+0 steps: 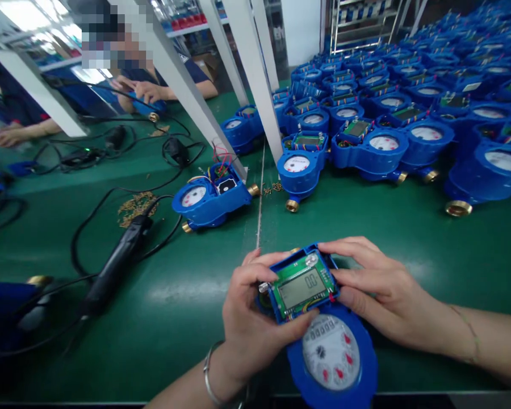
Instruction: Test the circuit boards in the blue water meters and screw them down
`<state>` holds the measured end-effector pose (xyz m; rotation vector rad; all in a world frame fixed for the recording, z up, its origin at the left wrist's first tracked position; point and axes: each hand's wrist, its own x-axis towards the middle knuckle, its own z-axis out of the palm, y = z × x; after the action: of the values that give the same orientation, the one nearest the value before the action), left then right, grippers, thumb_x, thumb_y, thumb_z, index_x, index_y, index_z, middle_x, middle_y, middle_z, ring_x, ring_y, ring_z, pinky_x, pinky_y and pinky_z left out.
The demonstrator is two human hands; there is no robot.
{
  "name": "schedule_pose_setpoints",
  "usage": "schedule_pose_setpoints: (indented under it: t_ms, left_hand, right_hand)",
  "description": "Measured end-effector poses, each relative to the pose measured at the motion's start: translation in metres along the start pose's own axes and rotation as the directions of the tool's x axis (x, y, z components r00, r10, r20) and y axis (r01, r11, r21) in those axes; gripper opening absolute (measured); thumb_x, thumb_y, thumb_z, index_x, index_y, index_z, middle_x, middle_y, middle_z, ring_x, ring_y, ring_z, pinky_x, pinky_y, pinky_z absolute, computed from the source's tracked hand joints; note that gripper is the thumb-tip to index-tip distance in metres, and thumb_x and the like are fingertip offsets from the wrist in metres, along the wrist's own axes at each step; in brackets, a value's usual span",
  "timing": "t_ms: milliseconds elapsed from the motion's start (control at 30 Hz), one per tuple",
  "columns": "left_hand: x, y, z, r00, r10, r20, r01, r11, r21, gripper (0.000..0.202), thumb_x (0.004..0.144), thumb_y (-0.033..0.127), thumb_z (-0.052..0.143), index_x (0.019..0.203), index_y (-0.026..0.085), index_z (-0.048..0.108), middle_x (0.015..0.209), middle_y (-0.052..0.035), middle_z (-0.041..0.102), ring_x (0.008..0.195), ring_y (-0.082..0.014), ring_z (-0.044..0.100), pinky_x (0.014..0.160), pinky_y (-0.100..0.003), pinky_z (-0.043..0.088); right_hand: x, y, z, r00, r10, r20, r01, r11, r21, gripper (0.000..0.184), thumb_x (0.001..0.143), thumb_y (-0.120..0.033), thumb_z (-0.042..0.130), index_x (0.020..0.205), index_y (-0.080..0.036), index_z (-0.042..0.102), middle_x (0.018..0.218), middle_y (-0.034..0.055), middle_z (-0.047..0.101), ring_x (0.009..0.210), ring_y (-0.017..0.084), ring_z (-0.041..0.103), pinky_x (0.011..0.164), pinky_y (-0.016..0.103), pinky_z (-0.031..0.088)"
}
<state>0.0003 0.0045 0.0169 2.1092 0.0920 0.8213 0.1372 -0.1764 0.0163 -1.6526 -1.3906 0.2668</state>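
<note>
Tightly, the left hand (pixel 255 324) and right hand (pixel 378 289) pinch the sides of a blue-framed green circuit board (pixel 302 287), whose grey LCD screen (pixel 302 288) appears to read 00. Just below, the white dial (pixel 331 352) of a blue plastic water meter (pixel 357 386) shows digits too small to read, over the edge of a green workbench (pixel 174 341). Farther out lie a black corded hand tool (pixel 114 270) and rows of blue water meters (pixel 409 96).
</note>
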Motion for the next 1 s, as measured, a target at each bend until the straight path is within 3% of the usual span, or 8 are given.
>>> schedule_pose_setpoints:
  t_ms: [133,267,433,633,833,1000]
  left_hand:
    - [0.001,0.000,0.000,1.000,0.005,-0.003,-0.005,1.000,-0.025,0.059,0.058,0.022,0.088,0.102,0.021,0.048,0.105,-0.0038,0.068,0.101,-0.0195,0.066,0.109,-0.039,0.032]
    - [0.002,0.001,0.000,1.000,-0.010,0.004,0.010,0.999,-0.036,0.059,0.058,0.020,0.088,0.102,0.022,0.048,0.106,-0.0026,0.069,0.102,-0.0183,0.066,0.109,-0.036,0.032]
    - [0.001,0.001,0.000,1.000,-0.016,-0.010,0.016,1.000,-0.006,0.057,0.059,0.021,0.087,0.101,0.023,0.048,0.104,-0.0032,0.071,0.099,-0.0210,0.068,0.107,-0.042,0.035]
    - [0.002,0.002,0.000,0.999,-0.041,-0.012,0.041,0.999,0.022,0.055,0.060,0.026,0.086,0.098,0.024,0.047,0.103,-0.0046,0.071,0.096,-0.0246,0.069,0.107,-0.052,0.036]
    - [0.002,0.002,-0.001,0.999,-0.049,-0.017,0.050,0.998,0.038,0.056,0.059,0.026,0.087,0.098,0.024,0.047,0.102,-0.0048,0.071,0.096,-0.0252,0.069,0.108,-0.054,0.036]
    - [0.001,0.002,0.000,0.999,-0.040,-0.021,0.041,0.998,0.042,0.055,0.059,0.027,0.086,0.099,0.024,0.048,0.101,-0.0044,0.071,0.094,-0.0246,0.069,0.107,-0.053,0.037]
  right_hand:
    - [0.002,-0.001,0.001,1.000,0.019,0.025,-0.020,0.999,0.045,0.020,0.097,-0.027,0.048,0.093,-0.022,0.068,0.131,0.0019,0.048,0.119,0.017,0.041,0.100,0.036,0.037]
    - [0.002,0.001,0.002,1.000,0.015,-0.016,-0.014,0.998,0.069,0.018,0.095,-0.028,0.052,0.091,-0.022,0.068,0.126,0.0015,0.049,0.116,0.017,0.041,0.099,0.036,0.036]
    - [0.002,0.005,0.005,0.997,0.013,-0.070,-0.005,0.993,0.118,0.014,0.093,-0.030,0.055,0.102,-0.023,0.064,0.123,0.0035,0.051,0.113,0.017,0.044,0.097,0.036,0.038]
    - [0.002,0.013,0.007,0.987,0.082,-0.142,-0.047,0.972,0.232,0.025,0.092,-0.032,0.057,0.116,-0.025,0.056,0.118,0.0061,0.054,0.115,0.019,0.048,0.098,0.038,0.041]
    - [0.004,0.013,0.005,0.991,0.079,-0.106,-0.060,0.982,0.178,0.010,0.093,-0.030,0.054,0.089,-0.024,0.062,0.113,0.0049,0.053,0.109,0.019,0.049,0.094,0.038,0.043]
    - [0.004,0.015,0.008,0.990,0.126,-0.071,-0.100,0.951,0.293,0.014,0.092,-0.032,0.056,0.104,-0.026,0.058,0.116,0.0056,0.048,0.114,0.019,0.046,0.099,0.039,0.041]
